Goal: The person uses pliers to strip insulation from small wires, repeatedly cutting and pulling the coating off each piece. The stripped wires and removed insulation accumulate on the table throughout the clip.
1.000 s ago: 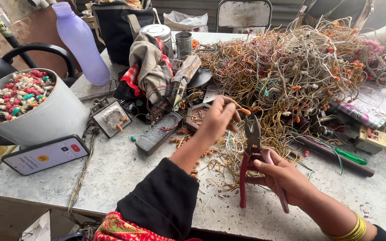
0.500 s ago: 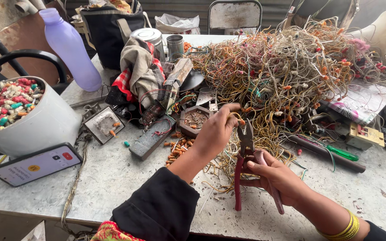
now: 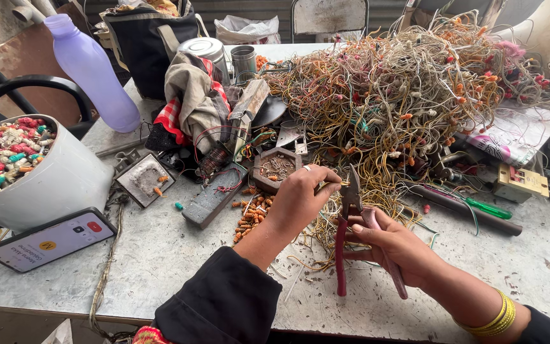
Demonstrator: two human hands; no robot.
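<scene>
Red-handled pliers, one pair, gripped by right hand; left hand pinching apparently one wire.

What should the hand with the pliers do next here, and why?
Probably squeeze the pliers shut. The right hand holds their red handles with the nose up, and the left hand pinches a thin wire right at the tip, so a cut seems ready. Whether the wire sits fully between the blades is hard to tell.
</scene>
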